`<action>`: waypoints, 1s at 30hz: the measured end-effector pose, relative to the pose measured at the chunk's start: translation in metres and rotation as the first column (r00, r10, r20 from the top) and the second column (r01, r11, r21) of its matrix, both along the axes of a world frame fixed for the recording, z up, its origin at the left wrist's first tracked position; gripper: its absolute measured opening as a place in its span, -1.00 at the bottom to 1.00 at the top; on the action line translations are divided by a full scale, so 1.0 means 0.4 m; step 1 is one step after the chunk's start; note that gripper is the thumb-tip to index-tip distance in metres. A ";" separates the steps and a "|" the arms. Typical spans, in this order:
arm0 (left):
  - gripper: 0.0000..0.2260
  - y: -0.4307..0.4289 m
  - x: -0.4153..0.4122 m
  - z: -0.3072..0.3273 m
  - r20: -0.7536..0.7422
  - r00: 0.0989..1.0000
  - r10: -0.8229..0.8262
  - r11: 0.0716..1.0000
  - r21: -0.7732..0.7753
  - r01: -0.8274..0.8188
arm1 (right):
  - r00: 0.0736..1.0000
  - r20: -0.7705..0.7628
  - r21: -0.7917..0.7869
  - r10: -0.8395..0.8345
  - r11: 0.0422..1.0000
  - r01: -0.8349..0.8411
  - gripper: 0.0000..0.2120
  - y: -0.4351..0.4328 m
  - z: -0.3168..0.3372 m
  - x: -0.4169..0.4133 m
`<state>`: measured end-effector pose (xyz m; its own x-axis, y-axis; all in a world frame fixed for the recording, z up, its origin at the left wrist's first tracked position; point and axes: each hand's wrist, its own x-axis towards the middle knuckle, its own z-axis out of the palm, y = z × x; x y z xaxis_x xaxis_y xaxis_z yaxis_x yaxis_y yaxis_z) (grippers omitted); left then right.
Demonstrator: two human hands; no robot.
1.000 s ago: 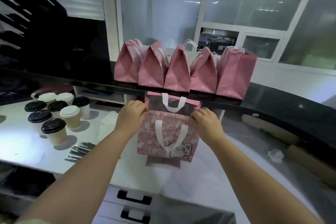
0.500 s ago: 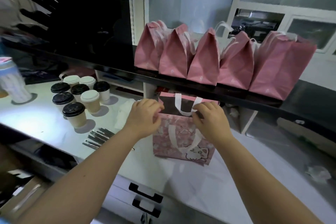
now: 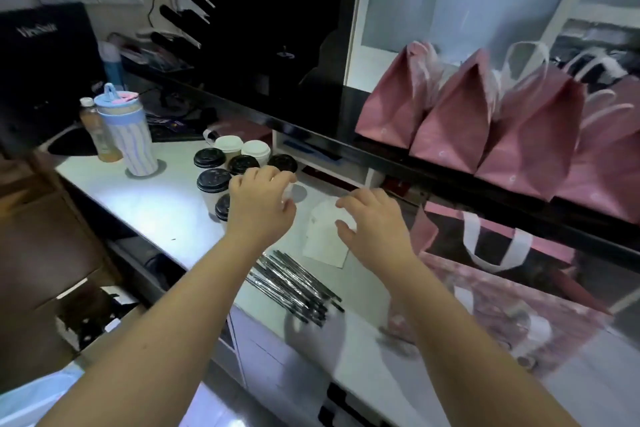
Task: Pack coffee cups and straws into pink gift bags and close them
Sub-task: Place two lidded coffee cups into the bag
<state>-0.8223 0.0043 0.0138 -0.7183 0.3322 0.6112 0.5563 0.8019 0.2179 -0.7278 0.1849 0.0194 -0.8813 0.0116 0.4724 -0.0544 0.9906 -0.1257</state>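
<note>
Leaving open pink bag (image 3: pixel 491 288), left hand (image 3: pixel 259 204) reaching cups (image 3: pixel 221 166)

Pink bags (image 3: pixel 450 121) along my black shelf's (image 3: pixel 311 114) edge, black lids (image 3: pixel 213 179) and white lids (image 3: pixel 228 143) on cups, black straws (image 3: pixel 294 284), white bench (image 3: pixel 162 208), blue-and-white striped tumbler (image 3: pixel 133 142), pink patterned bag (image 3: pixel 502 295) with white handles.

Lidded coffee cups (image 3: pixel 227 163) clustered on counter, black straws (image 3: pixel 294 284) fanned nearby, patterned pink bag (image 3: pixel 485 291) open — upright
</note>
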 end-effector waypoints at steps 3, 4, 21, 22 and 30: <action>-0.67 -0.110 -0.115 -0.019 0.050 0.998 0.049 0.999 -0.011 -0.049 | 0.999 0.032 -0.028 0.028 0.999 -0.027 -0.68 -0.101 -0.026 -0.116; -0.67 -0.147 -0.150 -0.032 0.063 0.996 0.062 0.998 -0.024 -0.061 | 0.998 0.045 -0.030 0.036 0.999 -0.034 -0.68 -0.137 -0.037 -0.155; -0.55 -0.440 -0.427 -0.280 0.435 0.895 0.104 0.986 -0.163 -0.035 | 0.900 0.430 -0.068 -0.072 0.991 0.112 -0.28 -0.457 -0.297 -0.581; -0.55 -0.439 -0.427 -0.285 0.442 0.891 0.102 0.985 -0.169 -0.029 | 0.891 0.447 -0.075 -0.078 0.989 0.124 -0.27 -0.454 -0.304 -0.585; -0.53 -0.393 -0.457 -0.266 0.441 0.897 0.032 0.988 -0.152 0.040 | 0.932 0.358 -0.169 -0.052 0.978 0.119 -0.35 -0.431 -0.297 -0.557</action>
<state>-1.0051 -0.1527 -0.0927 -0.9002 0.3996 0.1731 0.4351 0.8431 0.3160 -0.9505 0.0126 -0.0993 -0.9817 0.1512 0.1161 0.1101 0.9469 -0.3020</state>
